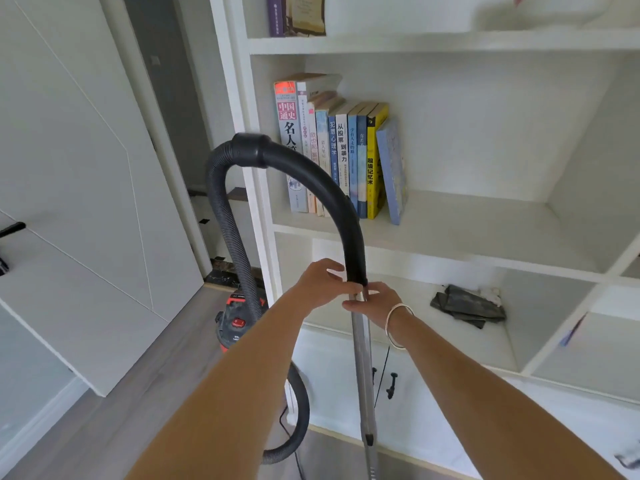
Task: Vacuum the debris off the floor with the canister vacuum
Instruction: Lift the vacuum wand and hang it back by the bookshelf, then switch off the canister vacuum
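Seemingly seats handle (349,220) onto wand (362,358), with canister (237,323) on floor (156,375) beside shelves (450,233): grips handle's lower end in left hand (322,282), with fingers (332,271) curled round it, clasps wand just below in right hand (379,299); likely calls for keeping both tubes in line, pushing straight, leaving hose (221,209) slack.

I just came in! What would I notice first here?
The big black hose arching up in the middle grabs the eye. Just below, the left hand and right hand grip where it joins the metal tube. The red canister vacuum sits on the floor at left, with colourful books on the shelf behind.
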The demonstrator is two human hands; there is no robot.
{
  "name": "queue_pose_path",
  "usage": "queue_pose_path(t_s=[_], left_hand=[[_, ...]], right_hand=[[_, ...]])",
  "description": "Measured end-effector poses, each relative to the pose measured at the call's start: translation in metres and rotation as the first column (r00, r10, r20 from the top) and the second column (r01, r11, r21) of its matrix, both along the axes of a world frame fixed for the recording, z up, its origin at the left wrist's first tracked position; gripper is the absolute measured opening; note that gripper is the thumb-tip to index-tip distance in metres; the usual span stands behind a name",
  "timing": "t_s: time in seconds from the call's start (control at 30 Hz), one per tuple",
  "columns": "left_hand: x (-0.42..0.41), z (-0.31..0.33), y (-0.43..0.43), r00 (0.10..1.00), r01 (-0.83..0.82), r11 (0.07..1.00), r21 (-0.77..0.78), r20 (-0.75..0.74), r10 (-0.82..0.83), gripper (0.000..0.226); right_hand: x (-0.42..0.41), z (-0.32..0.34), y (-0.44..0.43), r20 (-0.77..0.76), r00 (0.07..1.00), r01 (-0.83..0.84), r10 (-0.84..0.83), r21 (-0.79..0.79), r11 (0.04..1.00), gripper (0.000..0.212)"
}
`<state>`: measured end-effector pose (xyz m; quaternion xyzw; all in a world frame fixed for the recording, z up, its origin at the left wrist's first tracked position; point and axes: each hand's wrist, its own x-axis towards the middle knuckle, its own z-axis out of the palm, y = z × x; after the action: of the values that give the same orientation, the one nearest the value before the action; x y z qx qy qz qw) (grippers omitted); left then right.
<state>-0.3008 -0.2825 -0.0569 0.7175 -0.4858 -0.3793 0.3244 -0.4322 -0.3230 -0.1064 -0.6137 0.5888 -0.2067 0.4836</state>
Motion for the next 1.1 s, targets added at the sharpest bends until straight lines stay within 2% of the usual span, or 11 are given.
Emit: queue_pose_path(t_s=[0.1, 0.17, 0.2, 0.3, 0.43, 0.53, 0.63, 0.73, 0.83, 1.03, 1.1], left_hand=[[0.014, -0.018, 0.017, 0.999, 0.004, 0.996, 0.084, -0.037, -0.001, 0.055], [0.023, -0.034, 0.031, 0.999, 0.012, 0.990, 0.138, -0.037, -0.007, 0.050], [0.027, -0.041, 0.037, 0.999, 0.015, 0.987, 0.157, -0.037, -0.009, 0.047], [0.033, -0.053, 0.055, 0.999, 0.015, 0.980, 0.198, -0.050, -0.005, 0.035], [0.048, -0.068, 0.083, 0.998, -0.028, 0.979, 0.201, -0.056, 0.040, 0.020], [0.062, -0.078, 0.106, 0.999, -0.050, 0.981, 0.189, -0.012, 0.053, 0.009], [0.079, -0.088, 0.136, 0.998, -0.059, 0.971, 0.232, 0.033, 0.053, 0.026], [0.102, -0.102, 0.163, 0.995, -0.095, 0.960, 0.263, 0.020, 0.093, 0.027], [0.133, -0.119, 0.183, 0.992, -0.114, 0.946, 0.303, -0.013, 0.124, 0.024], [0.212, -0.137, 0.178, 0.970, -0.145, 0.917, 0.373, -0.127, 0.205, 0.024], [0.249, -0.138, 0.169, 0.988, -0.106, 0.920, 0.378, -0.068, 0.141, 0.015]], right_hand=[[-0.010, 0.002, 0.022, -0.262, 0.965, 0.060, -0.012, 0.176, 0.982, 0.074], [-0.014, 0.000, 0.043, -0.422, 0.901, 0.051, 0.099, 0.330, 0.943, 0.060], [-0.014, -0.003, 0.052, -0.433, 0.890, 0.047, 0.140, 0.395, 0.918, 0.054], [-0.007, -0.017, 0.070, -0.348, 0.935, 0.111, 0.070, 0.473, 0.874, 0.042], [0.027, -0.029, 0.089, -0.151, 0.988, 0.096, -0.040, 0.386, 0.918, 0.027], [0.050, -0.035, 0.107, -0.081, 0.996, 0.060, -0.034, 0.341, 0.938, 0.018], [0.069, -0.048, 0.127, -0.102, 0.995, 0.039, -0.001, 0.370, 0.928, 0.027], [0.091, -0.053, 0.148, -0.065, 0.997, -0.014, 0.047, 0.434, 0.901, 0.024], [0.119, -0.057, 0.163, -0.055, 0.994, -0.061, 0.099, 0.479, 0.876, 0.041], [0.207, -0.074, 0.154, -0.064, 0.984, -0.132, 0.169, 0.381, 0.915, 0.040], [0.251, -0.078, 0.144, -0.054, 0.981, -0.155, 0.189, 0.373, 0.915, 0.041]])
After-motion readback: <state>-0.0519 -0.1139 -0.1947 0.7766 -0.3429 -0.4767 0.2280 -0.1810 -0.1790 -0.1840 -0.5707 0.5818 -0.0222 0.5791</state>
